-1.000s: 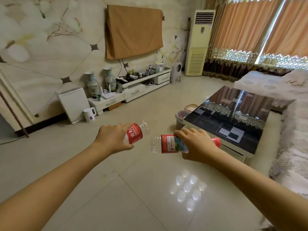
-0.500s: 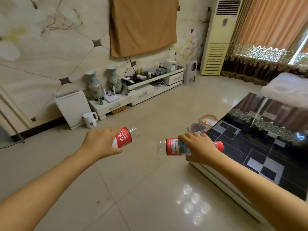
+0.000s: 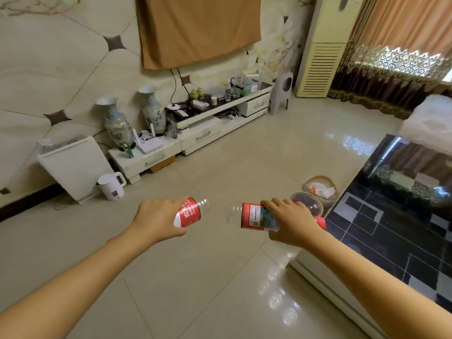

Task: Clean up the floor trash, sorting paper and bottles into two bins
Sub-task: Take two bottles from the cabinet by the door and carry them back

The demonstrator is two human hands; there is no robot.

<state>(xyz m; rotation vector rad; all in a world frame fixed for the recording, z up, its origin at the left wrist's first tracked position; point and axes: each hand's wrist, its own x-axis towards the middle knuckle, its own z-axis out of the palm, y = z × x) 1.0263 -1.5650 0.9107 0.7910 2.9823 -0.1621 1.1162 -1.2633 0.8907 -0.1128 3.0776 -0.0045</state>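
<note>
bottles: 2, one (image 3: 190, 212) and another (image 3: 256, 216) | bins: 2, near (image 3: 307, 204) and far (image 3: 320, 187) | hands: 2, left (image 3: 159, 222) and right (image 3: 292, 223) | vases: 2, (image 3: 116, 123) and (image 3: 152, 108) | kettle: 1 (image 3: 111, 187) | stool: 1 (image 3: 281, 92)

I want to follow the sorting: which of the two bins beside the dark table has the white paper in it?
The farther bin, the tan one, holds white paper scraps. The nearer bin, just beyond the right hand, shows none.
</note>
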